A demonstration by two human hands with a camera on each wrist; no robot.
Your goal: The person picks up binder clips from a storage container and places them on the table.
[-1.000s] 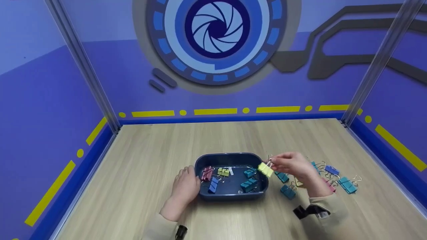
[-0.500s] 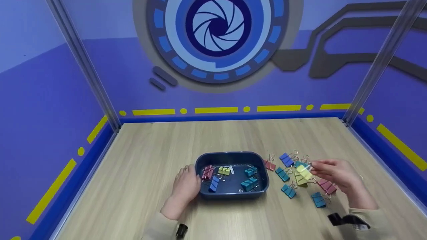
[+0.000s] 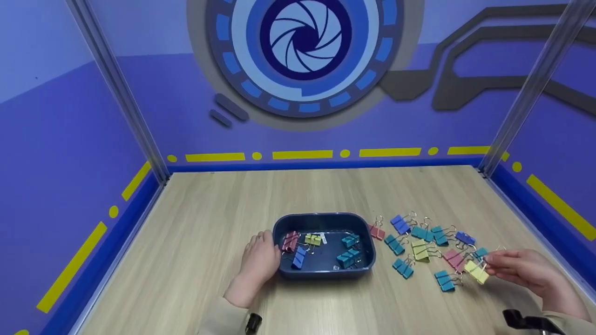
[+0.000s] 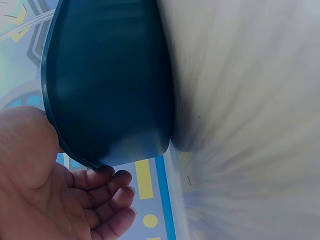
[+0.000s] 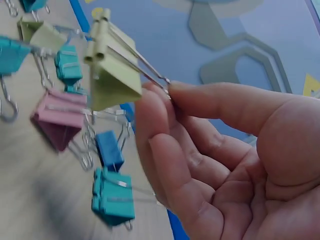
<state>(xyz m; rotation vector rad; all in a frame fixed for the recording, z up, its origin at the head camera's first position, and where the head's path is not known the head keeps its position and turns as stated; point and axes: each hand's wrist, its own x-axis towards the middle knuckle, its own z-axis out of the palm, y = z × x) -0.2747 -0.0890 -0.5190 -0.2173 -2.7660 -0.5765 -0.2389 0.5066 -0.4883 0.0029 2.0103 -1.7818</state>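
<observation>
One tray (image 3: 321, 275) is seen, with five binder clips (image 3: 348, 257) inside: two teal, one red, one yellow, one blue. Outside, twelve are counted (one yellow clip (image 3: 477, 273) is held): six teal, two blue, two reddish, two yellow.

The left forearm (image 3: 223, 318) and the right forearm (image 3: 570, 321) were visible at the lower edge of the head view, well apart. The left hand (image 3: 259, 258) had its back turned upward, with the fingers (image 3: 262, 237) directed forward. From the left wrist, the palm (image 4: 55, 210) could be seen; four fingers were bent and close together, and the thumb's end was hidden. The right hand (image 3: 526, 272) was far to the right, its fingertips directed leftward. Its thumb (image 5: 215, 102) and forefinger made a pinch, while the other fingers were loosely folded.
</observation>
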